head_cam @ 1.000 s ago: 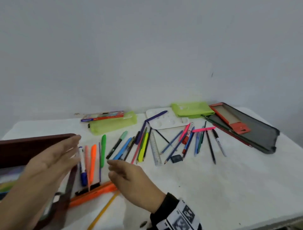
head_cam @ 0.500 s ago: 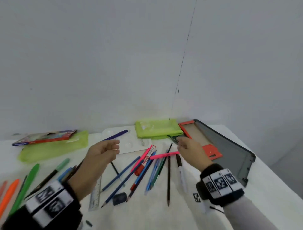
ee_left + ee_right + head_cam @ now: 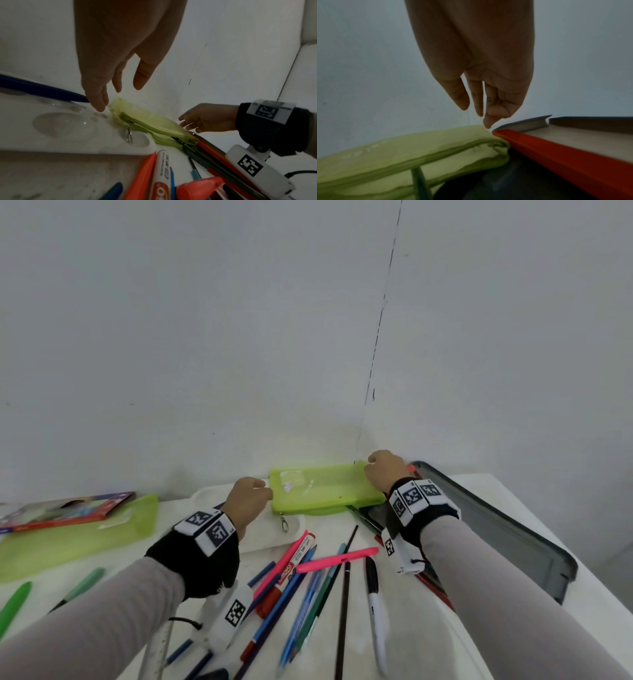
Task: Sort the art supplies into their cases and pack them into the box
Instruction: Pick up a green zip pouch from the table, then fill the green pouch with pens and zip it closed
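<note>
A lime-green zip pouch [image 3: 318,489] lies against the back wall, its left end overlapping a white paint palette [image 3: 260,529]. My left hand [image 3: 251,494] is at the pouch's left end. In the left wrist view its fingertips [image 3: 101,106] touch that corner of the pouch [image 3: 154,125], with the thumb held apart. My right hand [image 3: 383,470] is at the right end, and in the right wrist view one fingertip [image 3: 488,125] touches the pouch [image 3: 402,151] corner. Neither hand holds anything. Loose pens and pencils [image 3: 308,594] lie in front.
An open black case [image 3: 496,529] with a red insert [image 3: 556,148] lies right of the pouch, touching it. A second green pouch [image 3: 75,539] with a coloured-pencil box [image 3: 65,510] on it lies at the left. A pink highlighter [image 3: 337,559], a black marker [image 3: 373,587] and a ruler [image 3: 157,652] lie near my forearms.
The view has swung right, away from the brown box. Both hands have reached forward over the pens and arrived at the two ends of the green pouch.
</note>
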